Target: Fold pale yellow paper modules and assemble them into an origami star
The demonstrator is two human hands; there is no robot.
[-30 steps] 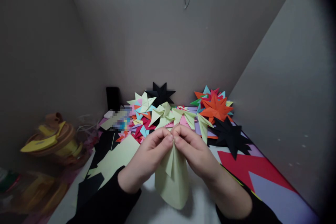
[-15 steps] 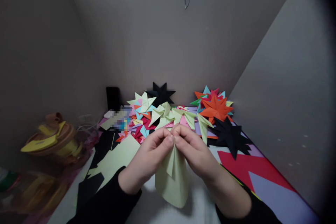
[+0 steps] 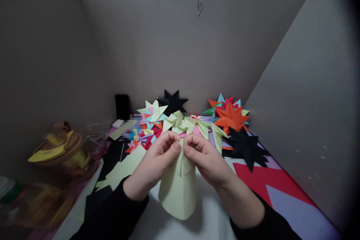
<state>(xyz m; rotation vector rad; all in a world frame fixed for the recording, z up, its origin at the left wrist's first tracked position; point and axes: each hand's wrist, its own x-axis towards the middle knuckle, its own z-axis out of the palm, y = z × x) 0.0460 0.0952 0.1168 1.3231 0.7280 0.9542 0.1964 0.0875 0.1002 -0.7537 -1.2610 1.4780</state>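
Observation:
A pale yellow-green sheet of paper [image 3: 178, 191], partly folded, hangs between my hands over the white work surface [image 3: 210, 221]. Its top narrows to a creased point, and its lower part curves like an open cone. My left hand [image 3: 161, 155] pinches the top from the left side, thumb against fingers. From the right, my right hand [image 3: 206, 157] pinches the same tip, close beside the left. Just beyond my fingers lie several folded pale green paper pieces [image 3: 197, 124].
Behind are black paper stars [image 3: 172, 102], a pale star [image 3: 153, 110] and an orange star [image 3: 232, 116] on a colourful pile. Another black star [image 3: 248, 146] lies right, above red paper [image 3: 261, 178]. Pale sheets [image 3: 126, 167] lie left, near a brown-and-yellow container [image 3: 59, 150]. A dark phone-like object [image 3: 122, 107] leans back.
My hands have drawn slightly apart at the tip, the left one moving left. The paper's lower end has swung a little left, and its folded flap now lies closer to the sheet.

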